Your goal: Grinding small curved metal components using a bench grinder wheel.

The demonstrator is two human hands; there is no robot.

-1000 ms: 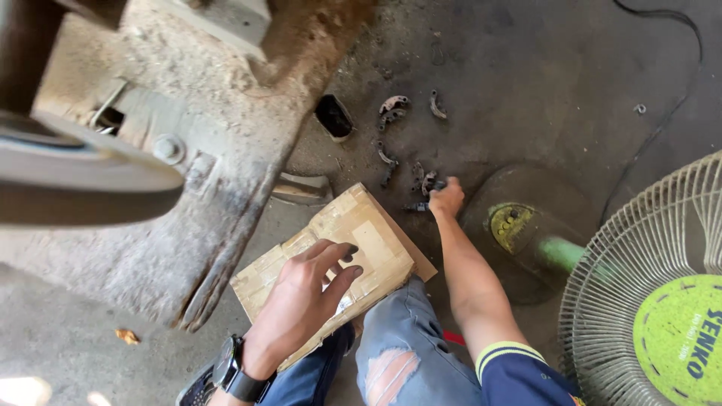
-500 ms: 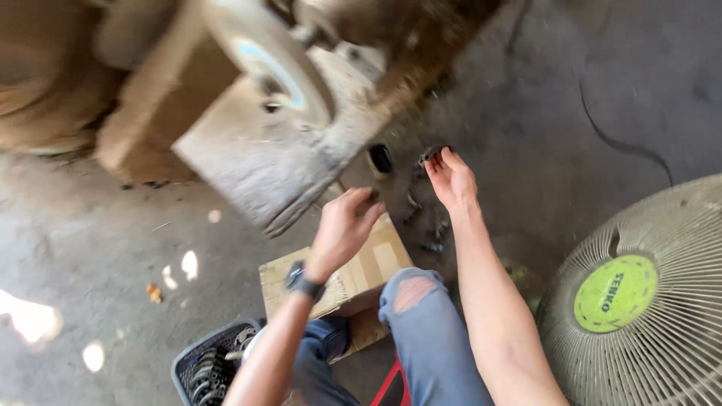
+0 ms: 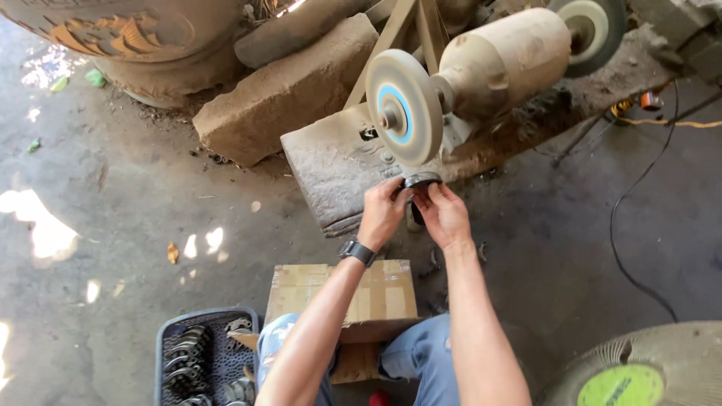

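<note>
Where the right hand (image 3: 445,214) was lately among floor scraps, a dark ring (image 3: 420,180) is now pinched by it and the left hand (image 3: 382,212) together, just under the wheel (image 3: 402,107), so grinding is judged begun.

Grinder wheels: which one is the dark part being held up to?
The near wheel with the blue centre, facing the camera; both hands hold the dark part just under it. The far wheel is untouched.
</note>
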